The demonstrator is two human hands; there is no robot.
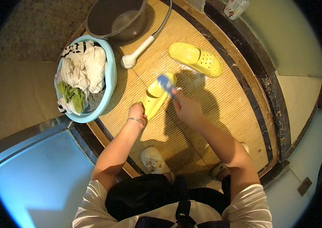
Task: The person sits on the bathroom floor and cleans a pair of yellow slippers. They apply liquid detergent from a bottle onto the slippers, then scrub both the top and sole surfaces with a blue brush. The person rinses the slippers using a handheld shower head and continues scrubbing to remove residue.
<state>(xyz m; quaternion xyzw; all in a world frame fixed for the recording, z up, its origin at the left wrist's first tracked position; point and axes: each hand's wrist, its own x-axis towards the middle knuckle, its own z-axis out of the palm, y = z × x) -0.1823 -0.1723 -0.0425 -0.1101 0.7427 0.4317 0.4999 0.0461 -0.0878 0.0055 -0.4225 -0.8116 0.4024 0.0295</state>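
My left hand point(137, 111), with a bangle at the wrist, grips the toe end of a yellow slipper point(154, 105) on the wet ribbed floor. A blue brush point(165, 83), blurred and with its bristles hidden, is in my right hand point(186, 107), its head over the heel end of that slipper. The other yellow slipper point(196, 59) lies farther off to the right, sole down, with small holes in its upper. Neither hand touches it.
A light blue basin point(111, 77) heaped with clothes stands at the left. Behind it is a dark tub point(115, 37). A white shower head point(138, 52) lies on the floor with its hose. Dark stone kerbs edge the floor, and a plastic container point(235, 9) stands at the upper right.
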